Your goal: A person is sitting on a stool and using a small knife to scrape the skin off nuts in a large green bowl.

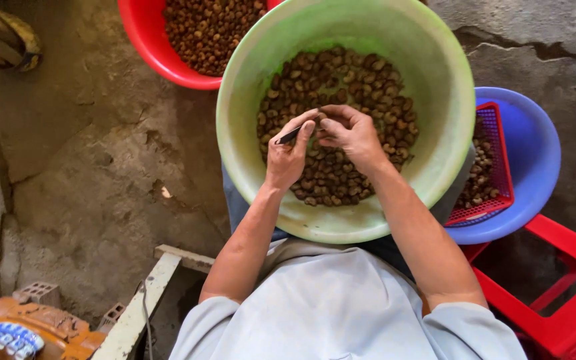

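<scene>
Green basin [448, 133]: a large, round, pale green plastic tub resting on the person's lap, its inner wall scuffed and dusty.
Nuts [368, 87]: small, brown, rounded pieces that cover the bottom of the green basin in a loose heap; colours range from tan to dark brown.
Left hand [287, 157]: over the nuts in the middle of the green basin, fingers closed around a thin dark tool.
Tool [289, 136]: slim and dark, lying slantwise between thumb and forefinger; the tip points toward the right hand.
Right hand [351, 133]: just beside the left hand, fingertips bunched together on something small at the tool tip.
Held piece: covered by the fingers; cannot tell whether it is a single nut or what state it is in.
Red basin [143, 40]: upper left, touching the green basin's rim, filled with similar nuts; cut off by the top edge.
Blue basin [535, 153]: to the right, partly behind the green basin.
Red basket [498, 167]: a mesh tray inside the blue basin holding more nuts, its left part hidden.
Red stool [568, 280]: under the blue basin, cut off at the lower right.
Floor [88, 167]: cracked, bare concrete.
</scene>
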